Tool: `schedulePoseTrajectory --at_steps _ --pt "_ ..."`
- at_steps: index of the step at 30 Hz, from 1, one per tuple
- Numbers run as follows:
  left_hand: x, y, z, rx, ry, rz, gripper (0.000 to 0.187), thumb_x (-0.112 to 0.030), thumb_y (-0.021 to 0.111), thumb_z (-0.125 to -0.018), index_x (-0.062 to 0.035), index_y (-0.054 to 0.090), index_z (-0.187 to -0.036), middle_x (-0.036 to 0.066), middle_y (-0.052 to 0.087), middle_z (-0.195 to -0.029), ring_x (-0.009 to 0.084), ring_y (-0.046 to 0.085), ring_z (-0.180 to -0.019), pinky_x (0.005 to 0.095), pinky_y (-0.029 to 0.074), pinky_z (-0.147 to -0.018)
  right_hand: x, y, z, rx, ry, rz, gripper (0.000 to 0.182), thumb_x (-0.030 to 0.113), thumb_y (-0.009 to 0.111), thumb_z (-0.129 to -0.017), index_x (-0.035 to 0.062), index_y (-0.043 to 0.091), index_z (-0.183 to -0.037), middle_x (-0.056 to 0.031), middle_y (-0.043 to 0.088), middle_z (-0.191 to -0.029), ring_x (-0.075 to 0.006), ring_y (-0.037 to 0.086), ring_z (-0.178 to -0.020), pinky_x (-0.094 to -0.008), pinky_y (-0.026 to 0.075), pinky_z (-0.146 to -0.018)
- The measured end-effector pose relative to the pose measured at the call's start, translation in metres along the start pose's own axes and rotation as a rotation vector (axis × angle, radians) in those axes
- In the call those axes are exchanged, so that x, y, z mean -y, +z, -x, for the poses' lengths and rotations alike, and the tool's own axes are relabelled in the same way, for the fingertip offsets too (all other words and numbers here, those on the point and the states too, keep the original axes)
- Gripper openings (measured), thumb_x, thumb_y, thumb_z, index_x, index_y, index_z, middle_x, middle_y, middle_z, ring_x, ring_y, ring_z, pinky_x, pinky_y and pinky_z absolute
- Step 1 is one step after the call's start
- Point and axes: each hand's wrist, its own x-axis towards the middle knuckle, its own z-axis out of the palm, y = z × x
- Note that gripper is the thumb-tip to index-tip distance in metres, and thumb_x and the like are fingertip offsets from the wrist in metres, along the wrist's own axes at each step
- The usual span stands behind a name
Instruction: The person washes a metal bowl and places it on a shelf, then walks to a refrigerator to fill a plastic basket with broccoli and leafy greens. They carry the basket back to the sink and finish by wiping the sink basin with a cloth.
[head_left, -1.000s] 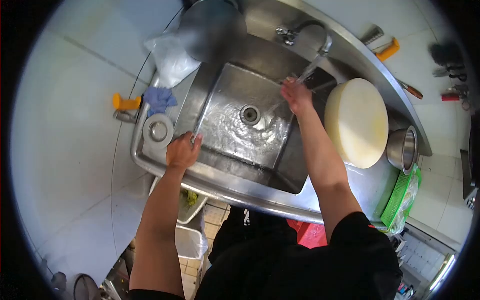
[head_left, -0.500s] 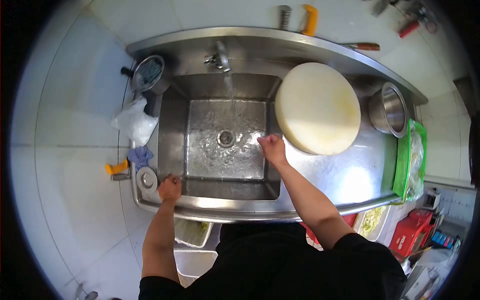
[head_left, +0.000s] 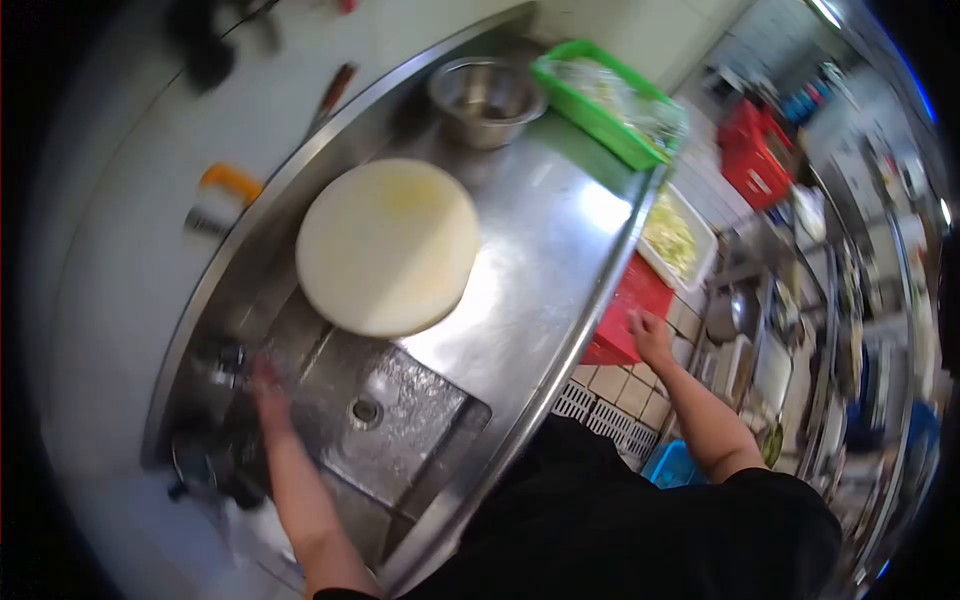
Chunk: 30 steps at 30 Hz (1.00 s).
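On the far left, an orange-handled tool [head_left: 230, 182] is standing out against the pale wall [head_left: 110, 200] behind the sink. Further in, a shiny metal faucet [head_left: 232, 362] is rising at the back of the rectangular stainless-steel sink [head_left: 405, 395]. The left hand [head_left: 268, 380] is reaching right beside it; blur is hiding the fingers, so how far they are open, whether they are holding anything and whether they are touching the faucet cannot be told. A tool with a reddish-brown handle [head_left: 338, 88] is leaning by the counter's raised back edge. The round metal drain [head_left: 365, 412] is showing in the wet sink floor, and a thick, round, off-white board [head_left: 390, 248] is lying on the steel counter [head_left: 500, 290] just beside the basin. Beyond it, a round steel bowl [head_left: 487, 105] is sitting near a green plastic basket [head_left: 598, 122] holding clear plastic. The right hand [head_left: 652, 338] is hovering past the counter's front edge, near a flat red surface [head_left: 635, 300], its fingers loosely curling and gripping nothing visible. A blue plastic container [head_left: 672, 465] is sitting below, and a white tray [head_left: 708, 248] is holding shredded pale-green food.
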Motion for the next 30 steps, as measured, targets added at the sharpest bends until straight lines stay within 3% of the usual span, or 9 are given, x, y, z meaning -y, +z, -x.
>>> schedulePoseTrajectory --at_steps 1,4,7,11,12,15,18,22,30 --pt "-0.04 0.013 -0.01 -0.465 -0.18 0.218 0.044 -0.04 0.042 -0.099 -0.0067 0.059 -0.124 0.01 0.063 -0.114 0.0228 0.055 -0.111 0.0403 0.047 -0.093 -0.041 -0.032 0.029 -0.109 0.133 0.022 0.033 0.028 0.059 -0.095 0.001 0.062 -0.077 -0.0076 0.057 -0.063 -0.0129 0.052 -0.06 -0.0319 0.044 -0.058" --pt "-0.084 -0.03 -0.059 -0.362 -0.219 0.123 0.042 -0.038 0.044 -0.099 -0.01 0.056 -0.127 0.007 0.06 -0.12 0.0205 0.056 -0.109 0.0386 0.048 -0.089 -0.14 -0.119 0.157 -0.378 0.425 0.56 0.039 0.032 0.045 -0.097 0.0007 0.063 -0.083 -0.0245 0.065 -0.08 -0.044 0.063 -0.08 -0.0504 0.048 -0.073" --pt "-0.096 -0.074 -0.073 -0.225 -0.301 -0.003 0.041 -0.036 0.047 -0.098 -0.0149 0.052 -0.133 0.004 0.056 -0.128 0.0169 0.057 -0.106 0.0359 0.048 -0.084 -0.23 -0.188 0.324 -0.413 0.795 0.736 0.022 0.024 0.062 -0.084 0.0039 0.065 -0.093 -0.017 0.069 -0.089 -0.0328 0.067 -0.085 -0.042 0.053 -0.072" --pt "-0.128 -0.098 -0.07 0.264 -0.354 0.123 0.034 -0.032 0.053 -0.099 -0.0115 0.053 -0.125 0.0 0.062 -0.114 0.018 0.061 -0.1 0.0291 0.052 -0.081 -0.191 -0.239 0.455 -0.361 1.525 0.263 0.019 0.02 0.061 -0.085 0.0015 0.064 -0.085 -0.0184 0.067 -0.08 -0.0309 0.066 -0.072 -0.0436 0.054 -0.063" --pt "-0.122 -0.102 -0.075 0.398 0.041 -0.307 0.033 -0.03 0.057 -0.096 -0.0095 0.056 -0.123 0.002 0.064 -0.112 0.0198 0.062 -0.096 0.0294 0.053 -0.079 -0.185 -0.245 0.481 -0.359 1.597 0.188 0.019 0.019 0.061 -0.085 0.0009 0.064 -0.083 -0.0188 0.066 -0.077 -0.0304 0.066 -0.068 -0.044 0.054 -0.061" --pt "-0.155 -0.116 -0.067 0.271 -0.42 -0.371 0.083 -0.046 0.067 -0.086 -0.0124 0.028 -0.151 0.011 0.038 -0.15 0.0293 0.038 -0.136 0.0458 0.027 -0.113 -0.158 -0.245 0.526 -0.389 1.578 0.101 0.019 0.017 0.059 -0.086 -0.0003 0.062 -0.078 -0.0175 0.064 -0.071 -0.0282 0.063 -0.057 -0.0447 0.052 -0.05" --pt "-0.151 -0.064 -0.046 0.194 -0.49 -0.535 0.081 -0.046 0.067 -0.086 -0.0117 0.03 -0.149 0.012 0.04 -0.148 0.0296 0.04 -0.133 0.046 0.028 -0.11 -0.148 -0.241 0.553 -0.42 1.635 0.076 0.021 0.017 0.057 -0.088 -0.0008 0.061 -0.078 -0.0154 0.062 -0.068 -0.0265 0.06 -0.052 -0.0437 0.048 -0.045" --pt "-0.143 0.044 -0.009 0.161 -0.328 -0.733 0.078 -0.045 0.068 -0.085 -0.0107 0.033 -0.146 0.012 0.042 -0.146 0.03 0.043 -0.129 0.0464 0.031 -0.106 -0.161 -0.207 0.592 -0.363 1.686 -0.072 0.014 0.012 0.053 -0.09 0.0004 0.058 -0.082 -0.0131 0.055 -0.069 -0.0229 0.047 -0.048 -0.0408 0.038 -0.043" --pt "-0.12 0.212 0.049 0.093 0.198 -0.966 0.073 -0.043 0.069 -0.084 -0.0088 0.039 -0.141 0.013 0.047 -0.14 0.0307 0.048 -0.121 0.047 0.036 -0.098 -0.137 -0.129 0.643 -0.462 1.83 -0.472 0.023 0.023 0.059 -0.09 0.0007 0.061 -0.097 -0.0118 0.062 -0.081 -0.0229 0.059 -0.062 -0.0381 0.048 -0.052"
